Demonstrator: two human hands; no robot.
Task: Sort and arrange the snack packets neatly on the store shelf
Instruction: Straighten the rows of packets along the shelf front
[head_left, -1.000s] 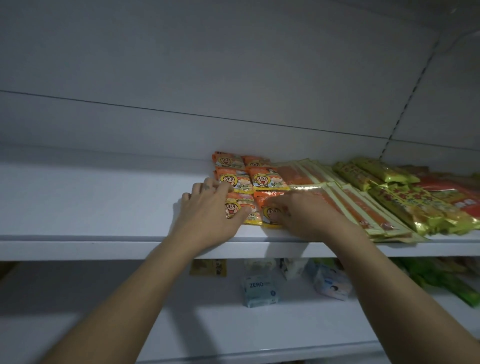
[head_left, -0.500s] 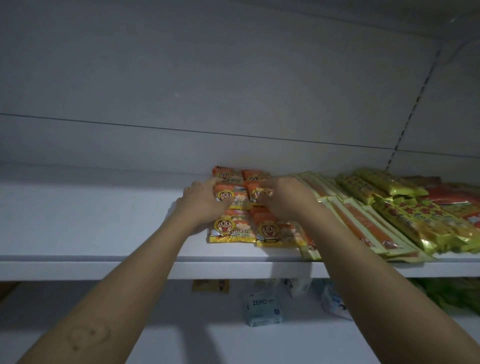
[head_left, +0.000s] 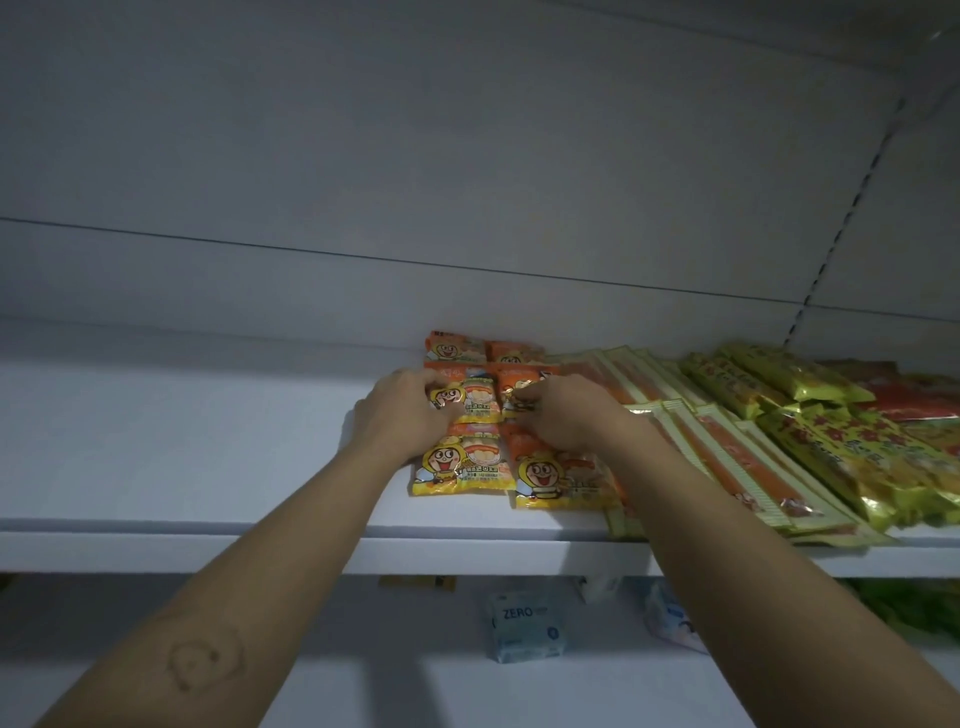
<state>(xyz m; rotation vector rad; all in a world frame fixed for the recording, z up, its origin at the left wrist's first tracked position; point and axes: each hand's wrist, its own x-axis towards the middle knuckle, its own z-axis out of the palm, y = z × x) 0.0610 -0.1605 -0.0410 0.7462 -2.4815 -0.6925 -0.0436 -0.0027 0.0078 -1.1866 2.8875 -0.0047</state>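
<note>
Small orange-and-yellow cartoon snack packets lie in two columns on the white shelf (head_left: 208, 467). My left hand (head_left: 400, 410) grips the middle-row left packet (head_left: 475, 402) with curled fingers. My right hand (head_left: 566, 410) pinches the middle-row right packet (head_left: 514, 382). In front of them lie two front-row packets, one on the left (head_left: 460, 465) and one on the right (head_left: 558, 478). Two back-row packets (head_left: 483, 351) sit against the shelf's back wall.
Long orange stick packets (head_left: 737, 457) lie to the right of my hands, then yellow-green foil packets (head_left: 831, 431) and red packets (head_left: 924, 400) beyond. On the lower shelf sit a blue "ZERO" pack (head_left: 524, 623) and other small packs. The shelf's left part is bare.
Both hands moved from the front-row packets back to the middle row and now hold those packets. The front-row packets are uncovered. The camera view tilted upward.
</note>
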